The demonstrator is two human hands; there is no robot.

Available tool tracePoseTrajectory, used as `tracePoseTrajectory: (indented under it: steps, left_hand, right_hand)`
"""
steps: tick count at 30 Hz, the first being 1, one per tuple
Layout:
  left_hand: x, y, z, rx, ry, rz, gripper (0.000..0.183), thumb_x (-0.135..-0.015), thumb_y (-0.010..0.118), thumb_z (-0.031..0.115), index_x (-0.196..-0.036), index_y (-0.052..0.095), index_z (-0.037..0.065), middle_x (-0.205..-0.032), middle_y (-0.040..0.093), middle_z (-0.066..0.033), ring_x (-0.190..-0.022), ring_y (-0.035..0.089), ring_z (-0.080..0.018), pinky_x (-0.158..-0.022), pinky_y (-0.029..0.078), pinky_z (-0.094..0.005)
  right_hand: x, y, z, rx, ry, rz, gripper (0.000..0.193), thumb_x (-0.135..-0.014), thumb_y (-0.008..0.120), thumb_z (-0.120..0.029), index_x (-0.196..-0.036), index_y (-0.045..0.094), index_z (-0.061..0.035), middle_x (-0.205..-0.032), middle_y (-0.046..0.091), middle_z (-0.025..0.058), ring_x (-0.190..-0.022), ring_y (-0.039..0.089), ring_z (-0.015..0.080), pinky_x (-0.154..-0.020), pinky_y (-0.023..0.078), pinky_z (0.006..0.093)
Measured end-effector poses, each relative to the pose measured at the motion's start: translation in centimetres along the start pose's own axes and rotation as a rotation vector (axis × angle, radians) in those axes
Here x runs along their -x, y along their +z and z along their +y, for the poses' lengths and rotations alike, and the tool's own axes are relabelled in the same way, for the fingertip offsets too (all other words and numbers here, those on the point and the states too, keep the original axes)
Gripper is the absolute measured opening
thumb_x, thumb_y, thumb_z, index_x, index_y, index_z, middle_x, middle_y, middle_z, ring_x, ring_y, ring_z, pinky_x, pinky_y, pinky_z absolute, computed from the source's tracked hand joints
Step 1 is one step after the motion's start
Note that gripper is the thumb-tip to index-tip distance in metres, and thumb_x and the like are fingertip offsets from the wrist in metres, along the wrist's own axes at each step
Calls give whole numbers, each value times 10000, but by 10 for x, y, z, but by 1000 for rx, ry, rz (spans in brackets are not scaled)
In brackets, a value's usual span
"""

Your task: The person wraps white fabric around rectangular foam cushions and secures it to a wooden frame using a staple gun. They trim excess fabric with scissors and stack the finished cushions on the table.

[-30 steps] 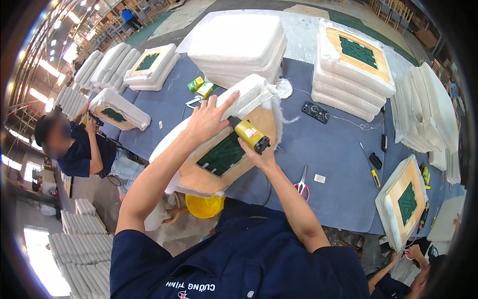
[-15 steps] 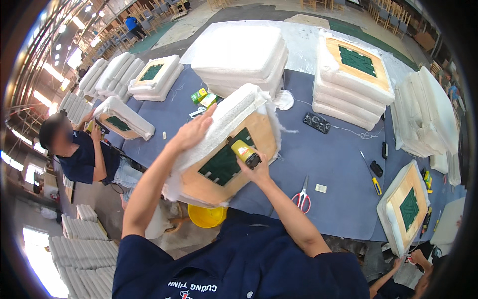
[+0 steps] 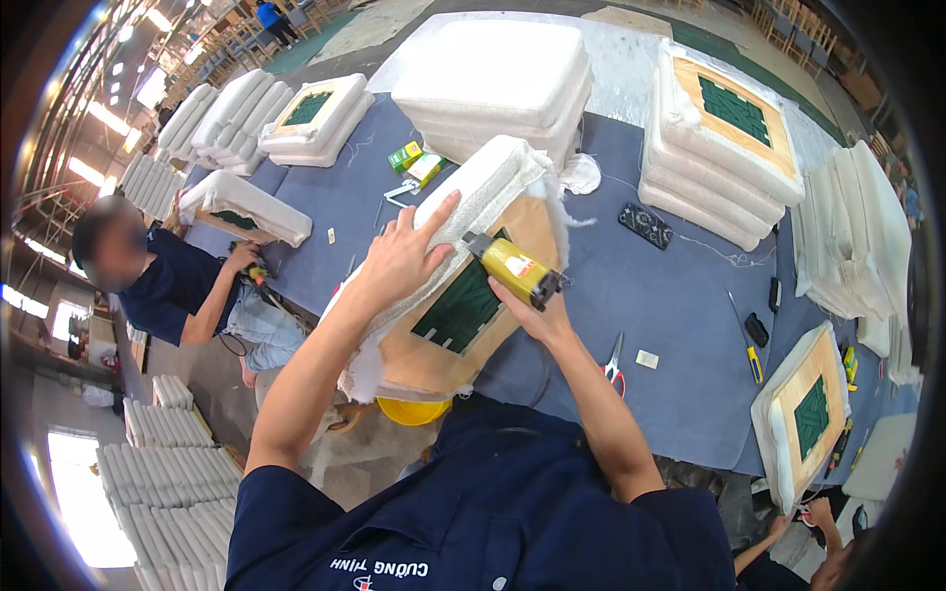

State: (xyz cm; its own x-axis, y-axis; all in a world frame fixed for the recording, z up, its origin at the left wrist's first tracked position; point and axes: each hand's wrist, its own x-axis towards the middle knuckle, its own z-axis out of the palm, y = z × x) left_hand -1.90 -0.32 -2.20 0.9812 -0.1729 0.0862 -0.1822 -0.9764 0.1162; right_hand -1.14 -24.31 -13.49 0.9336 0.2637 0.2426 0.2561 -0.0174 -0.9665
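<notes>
A seat cushion with white fabric (image 3: 483,182) over its side and a bare wooden base (image 3: 404,362) stands tilted on the table in front of me. Green webbing (image 3: 458,315) fills the opening in the wood. My left hand (image 3: 409,258) lies on the white fabric with fingers spread, index finger and thumb apart. In my right hand (image 3: 540,313) is a yellow and black staple gun (image 3: 514,268). Its nose points at the fabric's edge beside the wood, close to my left fingertips; whether it touches cannot be made out.
Stacked cushions (image 3: 493,74) stand behind, with another stack (image 3: 719,158) at right. Scissors (image 3: 614,369), a phone (image 3: 645,226), a screwdriver (image 3: 746,340) and small green-yellow boxes (image 3: 419,163) lie on the blue-grey table (image 3: 680,394). A co-worker (image 3: 177,286) handles a cushion at left; another's hands (image 3: 798,522) are lower right.
The staple gun has moved from over the webbing up to the fabric edge. My left hand has slid down the cushion's side, nearer the gun. The left co-worker's tool has dropped lower.
</notes>
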Motion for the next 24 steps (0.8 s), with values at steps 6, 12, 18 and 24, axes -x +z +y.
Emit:
tracePoseTrajectory:
  steps: [6, 12, 18, 24]
  left_hand:
    - [-2, -1, -3, 28, 24, -19, 854, -1018, 729, 351, -1725, 263, 460, -1290, 568, -295, -1098, 671, -487, -927, 575, -578]
    - [-4, -26, 17, 33, -59, -190, 909, -984, 746, 248, -1743, 264, 380, -1418, 535, -283, -1281, 603, -462, -1085, 507, -539]
    - [10, -4, -79, 668, -71, -208, 644, -1118, 522, 342, -1733, 338, 295, -1624, 496, -251, -1494, 500, -441, -1261, 371, -462]
    - [21, -26, -10, 152, -189, -187, 583, -1164, 411, 370, -1733, 287, 409, -1462, 551, -291, -1290, 618, -492, -1131, 478, -535]
  right_hand:
    - [-10, 16, 25, 99, -205, -22, 272, -888, 868, -221, -1090, 813, -47, -969, 831, 100, -876, 795, 266, -854, 589, 372]
    - [-9, 17, 26, 217, -189, -142, 311, -924, 863, -197, -1178, 799, -29, -1001, 833, 89, -883, 790, 188, -836, 610, 337]
    - [27, 35, 23, 36, -182, -57, 441, -844, 923, -177, -1192, 742, 25, -967, 820, 137, -821, 789, 248, -821, 607, 348]
    - [46, 58, 109, 160, -245, 130, 679, -737, 986, -228, -1322, 696, -41, -1115, 727, 153, -969, 682, 353, -881, 553, 431]
